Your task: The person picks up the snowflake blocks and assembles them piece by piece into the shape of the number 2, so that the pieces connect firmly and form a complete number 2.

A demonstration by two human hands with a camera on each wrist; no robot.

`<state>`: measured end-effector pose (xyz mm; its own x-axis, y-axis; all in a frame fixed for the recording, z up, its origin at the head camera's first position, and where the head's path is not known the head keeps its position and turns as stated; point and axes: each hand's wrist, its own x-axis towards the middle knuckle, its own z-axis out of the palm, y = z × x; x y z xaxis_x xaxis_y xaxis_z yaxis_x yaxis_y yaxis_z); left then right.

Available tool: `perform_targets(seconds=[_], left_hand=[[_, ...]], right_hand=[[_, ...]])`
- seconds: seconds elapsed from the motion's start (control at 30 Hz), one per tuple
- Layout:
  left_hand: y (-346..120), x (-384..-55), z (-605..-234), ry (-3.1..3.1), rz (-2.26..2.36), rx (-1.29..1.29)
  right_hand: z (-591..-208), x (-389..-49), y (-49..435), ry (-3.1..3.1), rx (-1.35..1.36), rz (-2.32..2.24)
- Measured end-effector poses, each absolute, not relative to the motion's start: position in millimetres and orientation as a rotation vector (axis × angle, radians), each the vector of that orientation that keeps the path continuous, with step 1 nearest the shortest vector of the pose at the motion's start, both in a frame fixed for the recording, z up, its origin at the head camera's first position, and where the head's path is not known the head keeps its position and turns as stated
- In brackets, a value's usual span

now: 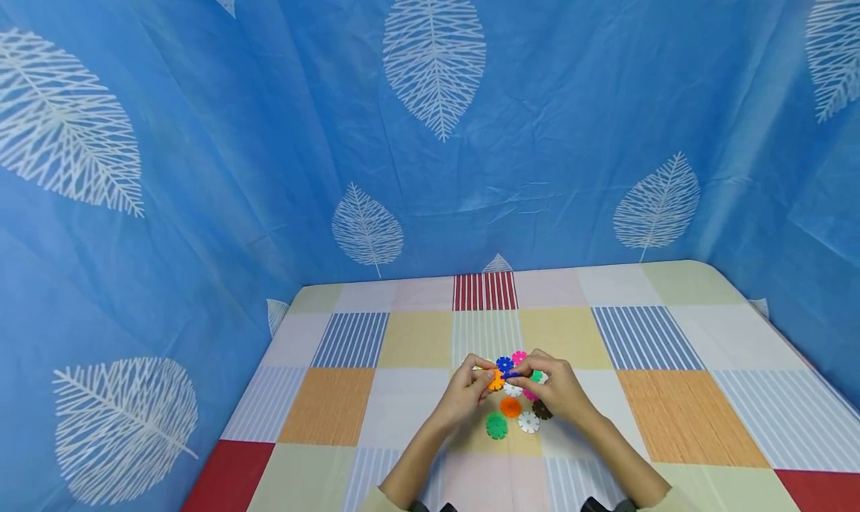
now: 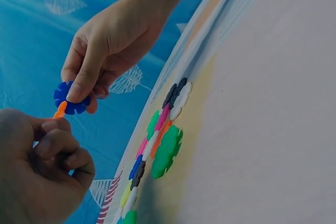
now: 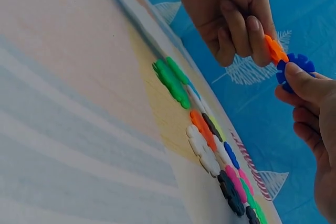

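Observation:
My left hand (image 1: pixel 463 389) pinches an orange notched plastic disc (image 3: pixel 273 50) between thumb and fingers. In my right hand (image 1: pixel 563 391) a blue notched disc (image 3: pixel 303 65) is pinched the same way. Both hands hold their pieces above the table, and the two discs meet at their rims, set at an angle to each other. Whether their notches are interlocked, I cannot tell. Below the hands lie several loose discs of the same kind, among them a green disc (image 1: pixel 496 425), another orange disc (image 1: pixel 510 407) and a white disc (image 1: pixel 528 422).
A patchwork-patterned cloth (image 1: pixel 322 407) covers the table. Blue curtains (image 1: pixel 537 124) with white leaf prints hang behind it and along the sides. More loose discs, such as a pink disc (image 1: pixel 519 357) and a dark brown disc (image 1: pixel 542 410), lie partly behind or beside the hands.

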<state>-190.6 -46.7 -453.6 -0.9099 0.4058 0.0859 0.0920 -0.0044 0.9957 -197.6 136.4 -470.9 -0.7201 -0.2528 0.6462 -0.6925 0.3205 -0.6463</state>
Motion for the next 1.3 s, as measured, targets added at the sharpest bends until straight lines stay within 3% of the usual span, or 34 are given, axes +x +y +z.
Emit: perform_targets(seconds=[0.23,0.67,0.97,1.3], left_hand=[[-43.7,-187.4,-457.1,2.158,1.945,0.610],[-38.7,-196.3,-482.8,2.064,2.013,0.555],[-42.9,-206.6,-487.5,2.053,2.034,0.534],[-46.5,-197.5,-469.4,2.032,2.058,0.500]], right_hand=[[-497.2,-209.7,142.4,-2.155,0.927,1.352],[-500.8,-210.8,148.7,-2.151,0.967,1.340],[-497.1,-216.4,150.6,-2.214,0.862,1.272],[-512.4,-232.3,170.9,-2.312,0.520,1.105]])
